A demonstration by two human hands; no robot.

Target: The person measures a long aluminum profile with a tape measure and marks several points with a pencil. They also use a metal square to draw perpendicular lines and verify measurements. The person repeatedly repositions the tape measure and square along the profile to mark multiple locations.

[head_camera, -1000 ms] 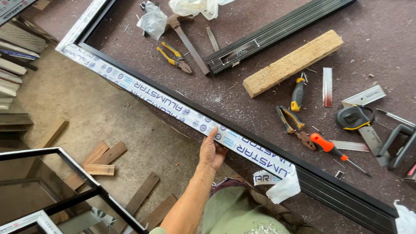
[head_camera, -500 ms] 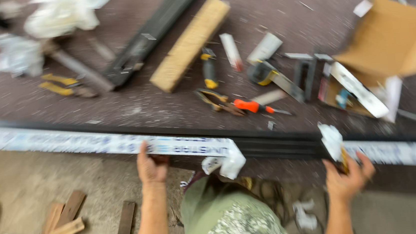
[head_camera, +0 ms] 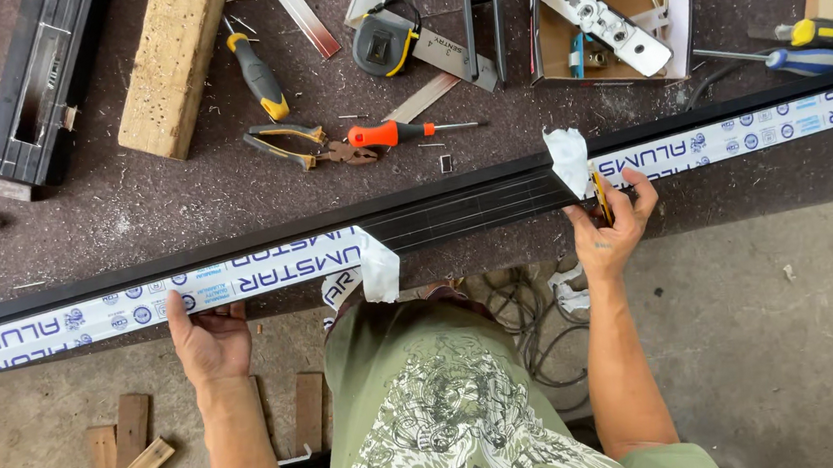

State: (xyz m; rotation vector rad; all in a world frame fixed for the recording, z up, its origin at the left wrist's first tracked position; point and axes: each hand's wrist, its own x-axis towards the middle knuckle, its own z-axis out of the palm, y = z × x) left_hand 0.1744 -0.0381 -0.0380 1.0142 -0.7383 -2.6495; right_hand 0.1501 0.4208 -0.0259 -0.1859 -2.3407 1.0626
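One long black aluminium profile [head_camera: 465, 210] is lying along the near edge of the brown workbench [head_camera: 133, 209], its white protective film [head_camera: 240, 278] peeled away over the middle stretch. The left hand [head_camera: 210, 340] is gripping the profile's near edge from below, fingers curled. The right hand [head_camera: 612, 232] is pinching a small yellow-and-black tool [head_camera: 601, 196] against the profile, just beside the torn film end [head_camera: 568, 159]. Orange-handled screwdriver [head_camera: 398, 132] and pliers [head_camera: 303, 145] are lying nearby.

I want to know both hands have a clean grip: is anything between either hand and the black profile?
The left hand grips over the white protective film on the black profile. The right hand rests on bare profile, holding a small yellow tool.
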